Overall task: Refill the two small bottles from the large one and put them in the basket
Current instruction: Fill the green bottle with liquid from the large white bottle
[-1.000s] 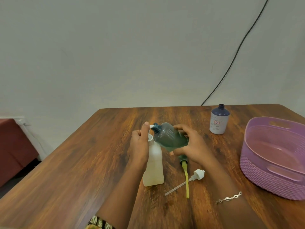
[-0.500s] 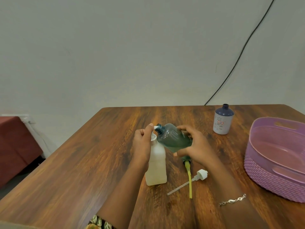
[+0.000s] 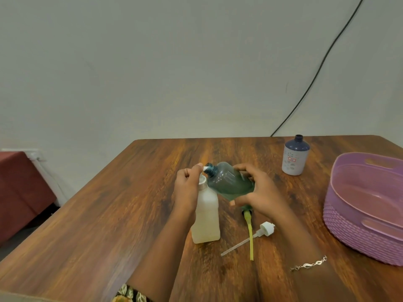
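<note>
A translucent white bottle [image 3: 206,216] stands uncapped mid-table, and my left hand [image 3: 187,188] grips its neck. My right hand [image 3: 259,192] holds a teal see-through bottle [image 3: 229,182] tilted on its side, its open mouth just above the white bottle's neck beside my left thumb. A small white piece shows at that mouth. A small blue-and-white bottle [image 3: 295,158] stands uncapped at the back right. The purple basket [image 3: 357,232] sits at the right edge with nothing inside.
Two pump heads lie in front of my right hand: a yellow-green one [image 3: 249,232] and a white one [image 3: 267,228] with a clear tube. A black cable [image 3: 316,68] runs down the wall. A dark red seat [image 3: 19,192] stands left of the table.
The view has shifted a little. Both hands keep the same holds, and the teal bottle stays tilted over the white bottle's neck.
</note>
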The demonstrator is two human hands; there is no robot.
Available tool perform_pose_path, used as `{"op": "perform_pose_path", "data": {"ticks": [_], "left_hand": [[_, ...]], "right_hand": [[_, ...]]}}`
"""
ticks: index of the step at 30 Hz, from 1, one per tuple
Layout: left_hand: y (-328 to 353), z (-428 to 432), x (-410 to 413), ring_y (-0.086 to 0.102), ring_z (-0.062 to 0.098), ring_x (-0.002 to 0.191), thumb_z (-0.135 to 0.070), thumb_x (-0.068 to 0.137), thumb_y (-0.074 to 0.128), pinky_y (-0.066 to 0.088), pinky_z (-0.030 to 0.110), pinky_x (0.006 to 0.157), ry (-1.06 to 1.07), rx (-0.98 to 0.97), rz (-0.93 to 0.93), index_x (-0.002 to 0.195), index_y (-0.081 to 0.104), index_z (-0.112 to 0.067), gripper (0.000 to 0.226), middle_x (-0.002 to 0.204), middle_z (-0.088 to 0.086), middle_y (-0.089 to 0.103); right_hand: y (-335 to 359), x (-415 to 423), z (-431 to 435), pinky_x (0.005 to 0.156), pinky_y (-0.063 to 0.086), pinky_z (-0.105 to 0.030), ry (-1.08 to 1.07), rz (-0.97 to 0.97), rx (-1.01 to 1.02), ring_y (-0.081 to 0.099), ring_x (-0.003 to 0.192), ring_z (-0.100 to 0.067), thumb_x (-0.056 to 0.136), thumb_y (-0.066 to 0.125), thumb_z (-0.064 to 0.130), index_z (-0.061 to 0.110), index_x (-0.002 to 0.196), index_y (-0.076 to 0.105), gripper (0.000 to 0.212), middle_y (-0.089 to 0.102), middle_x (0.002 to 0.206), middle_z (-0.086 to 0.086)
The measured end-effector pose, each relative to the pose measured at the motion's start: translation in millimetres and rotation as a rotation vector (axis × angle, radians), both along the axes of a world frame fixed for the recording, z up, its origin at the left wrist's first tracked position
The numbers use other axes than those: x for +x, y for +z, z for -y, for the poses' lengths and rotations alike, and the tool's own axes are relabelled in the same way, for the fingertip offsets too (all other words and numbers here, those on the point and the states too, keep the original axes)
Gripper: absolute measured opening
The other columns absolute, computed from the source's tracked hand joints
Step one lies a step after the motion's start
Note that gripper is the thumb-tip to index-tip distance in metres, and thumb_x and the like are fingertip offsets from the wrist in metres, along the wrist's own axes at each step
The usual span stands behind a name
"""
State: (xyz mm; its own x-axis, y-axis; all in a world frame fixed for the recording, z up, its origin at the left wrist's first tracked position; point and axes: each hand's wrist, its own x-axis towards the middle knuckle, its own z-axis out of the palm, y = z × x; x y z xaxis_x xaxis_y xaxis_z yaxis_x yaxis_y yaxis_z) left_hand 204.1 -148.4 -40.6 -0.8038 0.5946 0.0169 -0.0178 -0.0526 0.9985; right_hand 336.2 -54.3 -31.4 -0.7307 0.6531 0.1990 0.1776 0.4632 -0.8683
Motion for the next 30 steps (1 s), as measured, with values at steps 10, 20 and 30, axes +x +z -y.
{"op": "perform_pose_path", "data": {"ticks": [10, 20, 30], "left_hand": [[4.5, 1.3, 6.6, 0.059, 0.037, 0.104, -0.088, 0.047, 0.051, 0.045, 0.057, 0.096, -0.030, -0.021, -0.002, 0.105, 0.059, -0.017, 0.092, 0.109, 0.016, 0.064], [6.0, 4.7, 6.8, 0.056, 0.034, 0.106, -0.061, 0.084, 0.050, 0.045, 0.049, 0.093, -0.034, -0.040, -0.055, 0.090, 0.053, -0.024, 0.037, 0.107, 0.010, 0.059], [14.8, 8.8, 2.4, 0.061, 0.030, 0.090, -0.058, 0.080, 0.055, 0.049, 0.042, 0.083, -0.167, -0.035, 0.120, 0.114, 0.058, -0.014, 0.056, 0.112, 0.023, 0.064]], "right_hand": [[5.1, 2.9, 1.2, 0.068, 0.038, -0.014, -0.004, -0.018, 0.015, 0.046, 0.098, -0.007, 0.061, 0.081, 0.001, 0.023, 0.121, 0.053, 0.069, 0.045, 0.097, 0.023], [0.0, 0.0, -1.7, 0.063, 0.041, -0.015, 0.003, 0.010, -0.005, 0.048, 0.103, -0.012, 0.061, 0.080, -0.001, 0.024, 0.119, 0.053, 0.069, 0.049, 0.110, 0.008], [4.3, 2.2, -2.4, 0.051, 0.039, -0.007, 0.013, 0.004, 0.007, 0.047, 0.088, 0.002, 0.063, 0.080, 0.001, 0.027, 0.118, 0.051, 0.068, 0.046, 0.100, 0.019]]}}
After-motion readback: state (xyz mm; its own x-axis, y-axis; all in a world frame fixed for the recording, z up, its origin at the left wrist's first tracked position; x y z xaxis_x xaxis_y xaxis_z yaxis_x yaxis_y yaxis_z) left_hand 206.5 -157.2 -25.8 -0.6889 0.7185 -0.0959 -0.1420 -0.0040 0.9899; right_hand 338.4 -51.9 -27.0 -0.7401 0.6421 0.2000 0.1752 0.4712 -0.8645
